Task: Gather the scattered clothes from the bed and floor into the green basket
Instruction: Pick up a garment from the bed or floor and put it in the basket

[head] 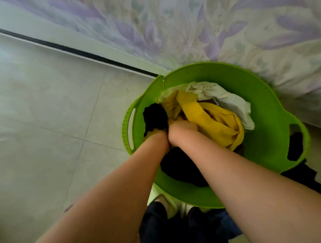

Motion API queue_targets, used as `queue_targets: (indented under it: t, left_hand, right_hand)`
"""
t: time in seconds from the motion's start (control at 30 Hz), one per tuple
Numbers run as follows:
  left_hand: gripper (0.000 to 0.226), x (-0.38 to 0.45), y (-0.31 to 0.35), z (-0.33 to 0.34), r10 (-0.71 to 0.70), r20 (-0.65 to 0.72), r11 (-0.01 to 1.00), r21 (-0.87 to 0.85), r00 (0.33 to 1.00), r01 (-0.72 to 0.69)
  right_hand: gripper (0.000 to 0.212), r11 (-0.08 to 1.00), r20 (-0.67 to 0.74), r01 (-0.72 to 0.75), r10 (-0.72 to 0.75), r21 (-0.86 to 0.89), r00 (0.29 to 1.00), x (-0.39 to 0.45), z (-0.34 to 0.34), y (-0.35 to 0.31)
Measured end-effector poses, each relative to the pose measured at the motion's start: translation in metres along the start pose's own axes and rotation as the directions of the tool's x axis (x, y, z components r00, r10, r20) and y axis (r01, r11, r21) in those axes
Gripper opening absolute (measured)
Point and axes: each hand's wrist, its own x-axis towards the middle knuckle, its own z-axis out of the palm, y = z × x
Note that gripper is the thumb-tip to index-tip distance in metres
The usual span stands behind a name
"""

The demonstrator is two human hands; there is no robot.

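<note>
The green basket (pixel 265 105) stands on the floor against the bed. Inside it lie a yellow garment (pixel 216 122), a white garment (pixel 221 94) behind it and black clothes (pixel 155 116) at the left and front. Both arms reach down into the basket. My left hand (pixel 157 138) is pressed into the black clothes, its fingers hidden. My right hand (pixel 182 129) is closed on the yellow garment, fingers buried in the cloth.
The bed with a pale floral sheet (pixel 225 26) fills the top right, touching the basket. Pale floor tiles (pixel 45 117) spread to the left. A dark cloth (pixel 302 175) lies on the floor by the basket's right handle. My dark trousers and feet (pixel 171 222) stand just before the basket.
</note>
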Motion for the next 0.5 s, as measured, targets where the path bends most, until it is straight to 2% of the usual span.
queue_targets:
  t: [0.07,0.17,0.23,0.3,0.4,0.5]
  left_hand:
    - [0.036,-0.024,0.000,-0.012,0.054,-0.045,0.997,-0.057,0.998,-0.057]
    - [0.029,-0.064,-0.009,-0.041,0.047,-0.198,0.984,-0.160,0.979,-0.080]
    - [0.027,-0.097,-0.027,-0.053,0.047,-0.321,0.962,-0.239,0.946,-0.129]
    - [0.025,-0.110,-0.027,-0.058,0.067,-0.371,0.920,-0.336,0.926,-0.201]
    - [0.031,-0.142,-0.038,-0.056,-0.042,-0.509,0.772,-0.563,0.860,-0.296]
    - [0.038,-0.171,-0.059,-0.040,-0.238,-0.602,0.638,-0.688,0.762,-0.344]
  right_hand:
    - [0.040,0.998,-0.093,-0.056,0.057,0.007,0.994,-0.017,-0.015,-0.007]
    - [0.036,0.996,-0.229,-0.063,0.075,0.063,0.971,-0.049,-0.037,-0.024]
    - [0.036,0.994,-0.285,0.008,0.022,0.105,0.958,-0.075,-0.053,-0.043]
    - [0.032,0.987,-0.346,0.055,-0.001,0.148,0.938,-0.084,-0.063,-0.045]
    - [0.026,0.962,-0.498,0.229,-0.129,0.145,0.858,-0.108,-0.070,-0.055]
    - [0.019,0.873,-0.594,0.484,-0.355,0.066,0.722,-0.139,-0.064,-0.073]
